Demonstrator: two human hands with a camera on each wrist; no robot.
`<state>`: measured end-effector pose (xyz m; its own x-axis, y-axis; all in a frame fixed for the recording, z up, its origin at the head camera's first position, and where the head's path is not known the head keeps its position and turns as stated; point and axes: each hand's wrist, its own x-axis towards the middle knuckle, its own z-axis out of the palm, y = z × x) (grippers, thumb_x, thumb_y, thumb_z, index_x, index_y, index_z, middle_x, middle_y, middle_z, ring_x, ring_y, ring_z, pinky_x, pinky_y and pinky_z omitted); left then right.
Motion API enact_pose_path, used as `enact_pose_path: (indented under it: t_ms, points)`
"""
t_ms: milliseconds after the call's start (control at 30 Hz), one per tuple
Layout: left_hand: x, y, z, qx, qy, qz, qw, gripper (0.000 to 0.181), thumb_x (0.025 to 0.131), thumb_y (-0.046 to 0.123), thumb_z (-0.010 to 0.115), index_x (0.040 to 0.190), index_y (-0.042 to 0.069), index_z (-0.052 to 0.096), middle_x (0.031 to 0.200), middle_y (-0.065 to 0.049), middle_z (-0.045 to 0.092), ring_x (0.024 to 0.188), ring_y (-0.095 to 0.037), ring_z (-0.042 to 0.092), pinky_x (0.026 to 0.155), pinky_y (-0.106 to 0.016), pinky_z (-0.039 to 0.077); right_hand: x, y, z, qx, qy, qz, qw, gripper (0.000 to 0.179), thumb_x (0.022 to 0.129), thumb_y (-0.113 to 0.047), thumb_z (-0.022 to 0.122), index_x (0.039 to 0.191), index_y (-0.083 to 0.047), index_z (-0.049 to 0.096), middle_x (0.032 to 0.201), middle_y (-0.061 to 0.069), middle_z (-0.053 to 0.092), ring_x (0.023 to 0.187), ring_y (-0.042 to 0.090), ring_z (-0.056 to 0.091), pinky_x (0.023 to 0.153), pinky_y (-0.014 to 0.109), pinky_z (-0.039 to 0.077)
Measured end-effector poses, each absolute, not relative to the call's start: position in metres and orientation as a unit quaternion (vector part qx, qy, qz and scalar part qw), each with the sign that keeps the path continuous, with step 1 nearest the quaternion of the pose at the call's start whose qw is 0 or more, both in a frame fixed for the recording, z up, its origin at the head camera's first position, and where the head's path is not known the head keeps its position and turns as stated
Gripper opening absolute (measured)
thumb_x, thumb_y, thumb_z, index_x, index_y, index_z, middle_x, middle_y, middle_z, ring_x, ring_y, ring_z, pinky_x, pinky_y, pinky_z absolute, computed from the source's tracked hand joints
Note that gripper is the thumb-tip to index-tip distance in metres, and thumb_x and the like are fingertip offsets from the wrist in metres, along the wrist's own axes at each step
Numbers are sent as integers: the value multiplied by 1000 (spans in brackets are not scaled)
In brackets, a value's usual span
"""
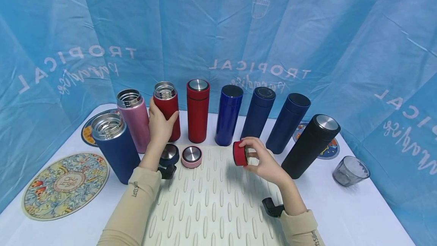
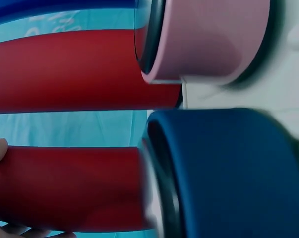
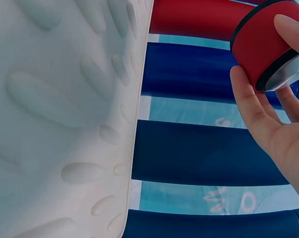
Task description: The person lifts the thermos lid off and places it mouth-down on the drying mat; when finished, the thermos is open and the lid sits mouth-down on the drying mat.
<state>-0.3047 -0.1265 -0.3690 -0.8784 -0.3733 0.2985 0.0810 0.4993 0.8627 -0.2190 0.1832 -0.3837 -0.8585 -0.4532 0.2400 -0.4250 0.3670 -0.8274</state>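
My left hand [image 1: 162, 123] grips an uncapped red thermos [image 1: 173, 111] standing at the back of the table, its steel mouth showing. In my right hand [image 1: 261, 162] is a red lid [image 1: 240, 153], pinched between thumb and fingers above the pale mat; the right wrist view shows the lid [image 3: 268, 44] tilted, its silvery underside toward the palm. Below my left wrist sit a dark blue lid [image 1: 169, 154] and a pink lid [image 1: 192, 156], both with steel tops. Left of the gripped thermos stand an open pink thermos [image 1: 134, 124] and an open blue thermos [image 1: 117, 151].
A capped red thermos [image 1: 198, 113], several capped blue ones, such as the shiny thermos [image 1: 228, 119], and a black thermos [image 1: 307, 149] continue the row rightward. A glass cup [image 1: 350, 171] stands at far right. A patterned round placemat [image 1: 66, 193] lies left of the ridged mat [image 1: 211, 208].
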Motion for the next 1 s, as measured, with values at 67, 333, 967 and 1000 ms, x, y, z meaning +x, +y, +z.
enact_pose_path:
  t_ms: [67,333,967,1000]
  points:
    - [-306,-127,-369,90,-837,-489,230,87,85,23,66,146,9,6,142,-22,28,130,-38,33,105,-57,27,-219,183,-384,-267,827,-495,13,65,67,20,67,119,-10,44,134,10,36,120,29,39,90,45,47]
    - [-310,-127,-368,95,-846,-473,226,88,85,24,66,146,8,5,142,-24,27,129,-40,33,104,-57,28,-220,182,-385,-272,827,-492,14,65,67,19,67,120,-10,44,133,10,37,118,29,40,90,46,46]
    - [-312,-126,-369,104,-862,-439,233,86,85,26,66,144,5,6,137,-26,29,126,-41,34,102,-57,30,-220,174,-383,-266,846,-462,9,65,72,8,71,126,-16,45,130,6,38,112,22,43,88,40,47]
    - [-311,-126,-369,103,-862,-438,234,86,85,26,66,144,5,6,136,-26,29,126,-41,35,102,-57,31,-221,172,-382,-263,851,-455,11,64,73,6,72,126,-17,45,130,5,38,112,22,42,87,40,47]
